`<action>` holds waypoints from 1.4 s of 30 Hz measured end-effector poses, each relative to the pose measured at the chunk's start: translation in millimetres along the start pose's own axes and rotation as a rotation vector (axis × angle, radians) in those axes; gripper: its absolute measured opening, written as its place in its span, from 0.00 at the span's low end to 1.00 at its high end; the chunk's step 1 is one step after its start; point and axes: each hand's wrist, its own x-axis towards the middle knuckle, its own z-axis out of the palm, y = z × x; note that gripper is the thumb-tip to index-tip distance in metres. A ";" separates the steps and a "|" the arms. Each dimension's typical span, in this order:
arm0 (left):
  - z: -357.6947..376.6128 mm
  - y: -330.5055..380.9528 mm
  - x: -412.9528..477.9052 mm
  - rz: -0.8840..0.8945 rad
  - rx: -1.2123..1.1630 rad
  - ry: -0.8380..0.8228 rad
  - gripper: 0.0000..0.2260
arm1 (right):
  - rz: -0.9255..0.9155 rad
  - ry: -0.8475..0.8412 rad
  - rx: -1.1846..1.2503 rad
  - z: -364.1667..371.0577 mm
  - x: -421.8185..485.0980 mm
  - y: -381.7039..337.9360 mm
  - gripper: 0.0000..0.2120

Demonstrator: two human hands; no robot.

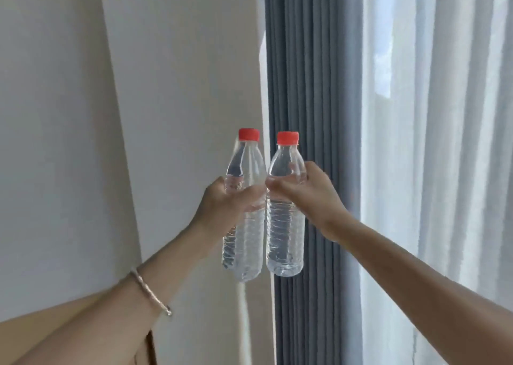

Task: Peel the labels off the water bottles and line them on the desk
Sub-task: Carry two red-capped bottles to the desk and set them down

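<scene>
Okay, nearest first: bracelet [151, 292] on our left wrist, and a tan surface [41, 317] at the lower left under that forearm. Our left hand [222, 206] wraps its fingers round the middle of the left bottle [249, 239]. Our right hand [308, 198] curls round the shoulder of the right bottle [284, 239]. Both bottles are upright in the air, side by side, just about touching, bare clear plastic, each with a red cap [288, 138]. The left bottle's lower outline looks doubled; we cannot tell if another sits behind it. Behind them: white wall [166, 59] left, grey pleated curtain [311, 59] middle, sheer white curtain [444, 86] right.
</scene>
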 end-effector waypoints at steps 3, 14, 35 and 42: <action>-70.8 -15.6 -5.4 -0.024 0.066 0.086 0.08 | -0.003 -0.076 0.058 69.2 8.0 -13.9 0.21; -328.5 -59.0 -35.3 -0.135 0.270 0.291 0.33 | -0.083 -0.279 0.218 327.7 37.4 -85.4 0.15; -606.7 -177.2 -14.8 -0.425 0.562 0.617 0.37 | -0.171 -0.778 0.376 676.2 134.9 -78.8 0.23; -671.1 -201.9 -26.4 -0.482 0.591 0.744 0.28 | -0.233 -0.956 0.405 777.7 142.8 -89.9 0.25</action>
